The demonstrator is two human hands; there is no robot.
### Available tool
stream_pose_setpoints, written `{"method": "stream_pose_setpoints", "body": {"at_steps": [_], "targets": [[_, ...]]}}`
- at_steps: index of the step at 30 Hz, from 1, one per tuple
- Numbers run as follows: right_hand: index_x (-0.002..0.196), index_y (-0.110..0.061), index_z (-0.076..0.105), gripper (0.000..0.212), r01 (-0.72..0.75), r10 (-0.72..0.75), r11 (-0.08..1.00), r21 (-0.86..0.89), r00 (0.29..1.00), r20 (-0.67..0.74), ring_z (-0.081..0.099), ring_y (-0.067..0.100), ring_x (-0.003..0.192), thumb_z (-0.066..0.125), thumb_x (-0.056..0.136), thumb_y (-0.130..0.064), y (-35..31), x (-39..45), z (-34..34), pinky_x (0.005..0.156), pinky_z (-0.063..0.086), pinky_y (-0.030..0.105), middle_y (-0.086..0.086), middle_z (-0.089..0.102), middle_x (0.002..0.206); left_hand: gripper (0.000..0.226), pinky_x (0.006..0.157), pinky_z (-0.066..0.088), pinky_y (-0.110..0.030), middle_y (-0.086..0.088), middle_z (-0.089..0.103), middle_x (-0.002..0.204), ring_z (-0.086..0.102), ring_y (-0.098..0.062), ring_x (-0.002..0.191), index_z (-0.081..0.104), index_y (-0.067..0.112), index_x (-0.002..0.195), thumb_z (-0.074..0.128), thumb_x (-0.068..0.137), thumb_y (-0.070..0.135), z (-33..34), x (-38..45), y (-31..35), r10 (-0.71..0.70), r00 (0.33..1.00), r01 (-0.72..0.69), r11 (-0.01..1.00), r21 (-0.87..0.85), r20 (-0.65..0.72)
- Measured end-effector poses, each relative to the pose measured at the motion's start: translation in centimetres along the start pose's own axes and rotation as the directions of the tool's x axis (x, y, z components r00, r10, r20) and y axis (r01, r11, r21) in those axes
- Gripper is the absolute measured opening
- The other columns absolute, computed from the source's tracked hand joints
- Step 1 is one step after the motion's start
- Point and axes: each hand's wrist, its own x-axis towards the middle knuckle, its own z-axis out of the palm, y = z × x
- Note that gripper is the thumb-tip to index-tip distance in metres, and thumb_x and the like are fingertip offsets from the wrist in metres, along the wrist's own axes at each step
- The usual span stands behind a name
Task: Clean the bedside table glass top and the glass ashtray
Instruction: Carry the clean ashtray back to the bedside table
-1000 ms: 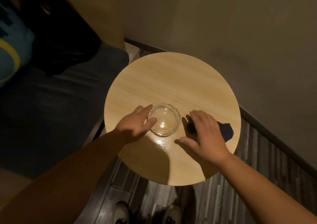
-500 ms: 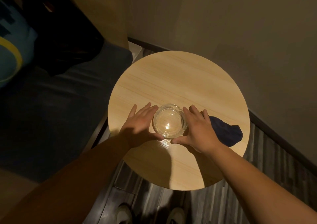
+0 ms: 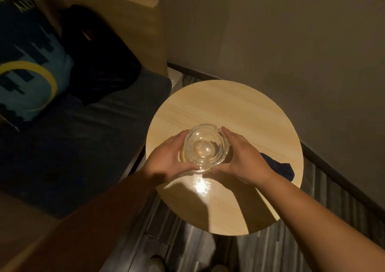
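Only partial, unreadable pale lettering on the dark pillow (image 3: 27, 67)

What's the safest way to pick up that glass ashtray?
Take the glass ashtray by its thick outer wall, from two opposite sides, as the left hand and right hand do here. It is round, smooth and heavy-looking, so a grip that cups both sides probably slips less than pinching the rim from above.

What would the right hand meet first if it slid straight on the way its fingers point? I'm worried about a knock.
Past the ashtray it holds, the right hand faces only bare table, then probably the wall.
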Motion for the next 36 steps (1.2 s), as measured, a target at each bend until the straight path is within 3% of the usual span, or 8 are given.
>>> {"method": "stream_pose_setpoints", "body": {"at_steps": [5,14,18,21,24,29,36], "targets": [[0.149,-0.022,0.020,0.111,0.112,-0.112,0.994,-0.008,0.993,0.023,0.029,0.012,0.137,0.083,0.062,-0.051,-5.5,-1.0,-3.1,0.104,0.020,0.017,-0.002,0.033,0.152,0.099,0.103,0.042,-0.032,0.007,0.046,0.142,0.045,-0.010,0.128,0.027,0.037,0.145,0.083,0.064,0.051,-4.6,-4.9,2.8,-0.032,0.993,0.035,0.999,0.028,-0.116],[0.148,-0.022,0.024,0.110,0.410,-0.399,0.911,-0.030,0.899,0.182,0.032,0.014,0.135,0.083,0.060,-0.053,-20.2,-5.5,-2.9,0.104,0.022,0.020,-0.002,0.036,0.151,0.091,0.103,0.042,-0.033,0.015,0.049,0.138,0.044,-0.004,0.125,0.031,0.038,0.141,0.082,0.066,0.048,-11.8,-22.2,6.2,-0.177,0.900,0.185,0.983,-0.019,-0.399],[0.149,-0.020,0.025,0.111,0.532,-0.507,0.846,-0.002,0.807,0.302,0.031,0.015,0.137,0.084,0.059,-0.050,-28.0,-8.3,0.7,0.104,0.021,0.018,-0.002,0.036,0.150,0.089,0.103,0.040,-0.031,0.013,0.050,0.138,0.046,-0.003,0.123,0.032,0.039,0.140,0.081,0.067,0.049,-13.6,-32.3,5.3,-0.292,0.816,0.287,0.954,-0.087,-0.498],[0.149,-0.019,0.024,0.112,0.600,-0.572,0.798,0.059,0.722,0.389,0.029,0.013,0.137,0.085,0.059,-0.048,-34.4,-10.8,4.3,0.110,0.026,0.026,-0.003,0.035,0.150,0.087,0.102,0.043,-0.035,0.014,0.052,0.136,0.049,-0.004,0.120,0.032,0.046,0.136,0.080,0.064,0.055,-15.1,-40.2,4.1,-0.383,0.744,0.365,0.920,-0.147,-0.548],[0.145,-0.027,0.029,0.106,0.655,-0.630,0.745,0.124,0.631,0.453,0.032,0.006,0.131,0.087,0.058,-0.043,-40.9,-13.3,8.4,0.100,0.029,0.021,-0.014,0.040,0.139,0.093,0.103,0.041,-0.034,0.005,0.054,0.137,0.050,-0.013,0.122,0.035,0.034,0.142,0.083,0.064,0.049,-16.4,-47.8,2.0,-0.459,0.648,0.441,0.877,-0.192,-0.608],[0.148,-0.027,0.020,0.111,0.718,-0.674,0.675,0.171,0.505,0.539,0.029,0.012,0.136,0.085,0.060,-0.046,-50.8,-17.5,16.6,0.102,0.027,0.023,-0.002,0.035,0.150,0.100,0.104,0.039,-0.035,0.005,0.049,0.142,0.045,-0.014,0.129,0.028,0.034,0.146,0.082,0.064,0.052,-17.7,-59.7,-3.0,-0.570,0.496,0.551,0.790,-0.270,-0.655],[0.149,-0.023,0.019,0.111,0.781,-0.701,0.599,0.178,0.404,0.588,0.031,0.016,0.136,0.084,0.062,-0.046,-61.6,-22.5,26.6,0.104,0.026,0.024,0.001,0.034,0.151,0.099,0.108,0.038,-0.038,0.003,0.045,0.146,0.042,-0.013,0.131,0.027,0.030,0.147,0.080,0.066,0.053,-20.2,-72.7,-9.1,-0.595,0.428,0.555,0.767,-0.321,-0.681]]}}
